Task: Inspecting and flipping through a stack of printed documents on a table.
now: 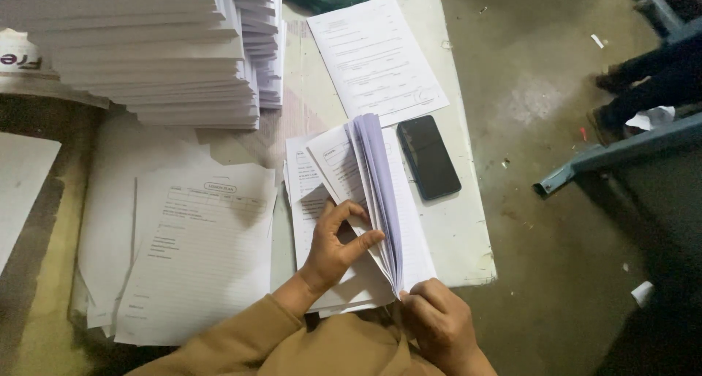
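Note:
A sheaf of printed white sheets (369,178) lies on the pale table (461,222), its right part fanned up on edge. My left hand (335,244) rests on the flat left pages, thumb pressed against the lifted sheets. My right hand (439,321) pinches the near corner of the fanned sheets at the table's front edge. Both sleeves are tan.
A black phone (428,157) lies face up just right of the sheaf. A single printed sheet (376,58) lies behind it. Tall paper stacks (157,50) fill the back left, and loose forms (194,252) lie at the left. A blue metal frame (621,149) stands on the floor at right.

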